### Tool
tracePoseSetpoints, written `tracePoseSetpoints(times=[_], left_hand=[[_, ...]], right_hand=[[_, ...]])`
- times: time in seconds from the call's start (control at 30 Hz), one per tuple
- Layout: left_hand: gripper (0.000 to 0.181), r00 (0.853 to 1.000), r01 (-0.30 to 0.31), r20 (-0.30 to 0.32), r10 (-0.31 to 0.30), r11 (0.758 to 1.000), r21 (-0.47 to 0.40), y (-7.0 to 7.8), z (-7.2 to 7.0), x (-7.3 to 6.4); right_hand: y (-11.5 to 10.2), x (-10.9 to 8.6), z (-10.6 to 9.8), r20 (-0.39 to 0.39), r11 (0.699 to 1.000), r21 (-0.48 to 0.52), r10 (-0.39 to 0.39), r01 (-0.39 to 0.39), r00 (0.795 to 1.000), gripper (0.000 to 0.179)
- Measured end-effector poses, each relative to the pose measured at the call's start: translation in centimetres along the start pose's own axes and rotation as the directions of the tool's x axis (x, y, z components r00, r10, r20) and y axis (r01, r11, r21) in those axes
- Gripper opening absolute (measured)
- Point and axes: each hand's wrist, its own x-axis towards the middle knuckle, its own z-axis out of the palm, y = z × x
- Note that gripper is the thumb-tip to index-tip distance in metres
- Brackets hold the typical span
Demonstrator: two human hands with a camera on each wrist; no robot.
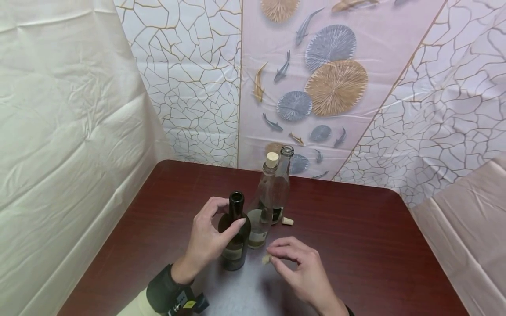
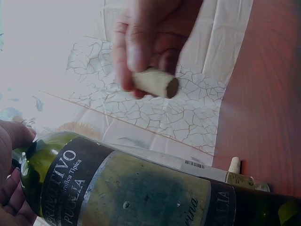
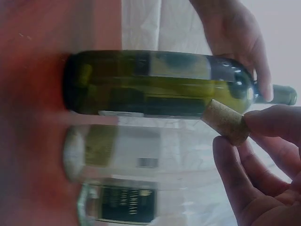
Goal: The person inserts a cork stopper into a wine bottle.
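The left hand of the person grips the dark green wine bottle near its neck and shoulder, with the thumb on one side and the fingers on the other. This bottle stands upright on the reddish-brown table, its mouth is uncorked, and on its label the words "PRIMITIVO" and "PUGLIA" can be read. The right hand pinches a light brown cork between the thumb and the fingers; the cork is held in the air, tilted, near the green bottle and apart from its mouth. Just beside the green bottle, at its right, stands a clear bottle with a pale label, and a stopper cork sits in its mouth and rises above the rim. Behind it there is a clear bottle with a dark label, whose mouth is open. A loose cork lies on its side on the table, near the base of this last bottle. Beyond the table hangs a cloth printed with fish and round leaf shapes.
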Motion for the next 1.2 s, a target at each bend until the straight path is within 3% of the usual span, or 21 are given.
tracePoseSetpoints(times=[0.33,0.67,0.87,0.97,1.1,1.2], left_hand=[[0.037,1.0,0.01,0.005,-0.01,1.0,0.003,-0.2,-0.1,-0.1],[0.039,1.0,0.001,0.018,-0.001,1.0,-0.007,-0.4,-0.2,0.0],[0.042,1.0,-0.003,0.023,0.003,1.0,-0.02,-2.8,0.6,-0.7],[0.041,1.0,-0.004,0.021,0.004,1.0,-0.026,-2.4,0.4,-0.5],[0.039,1.0,-0.007,0.015,0.008,1.0,-0.027,-0.5,-0.2,0.0],[0.04,1.0,-0.02,0.007,0.02,0.999,-0.031,-1.0,0.0,-0.1]], right_hand=[[-3.4,5.5,-1.1,0.087,0.988,-0.083,-0.123,0.13,0.989,0.023],[-5.6,10.5,-2.0,0.087,0.971,-0.087,-0.214,0.221,0.973,0.018],[-6.2,11.9,-2.6,0.09,0.957,-0.132,-0.248,0.258,0.965,0.019],[-6.7,12.7,-3.0,0.081,0.951,-0.142,-0.266,0.275,0.961,0.018],[-7.6,13.7,-3.4,0.079,0.945,-0.146,-0.284,0.293,0.956,0.017],[-8.3,14.4,-3.6,0.078,0.941,-0.15,-0.295,0.304,0.952,0.017]])
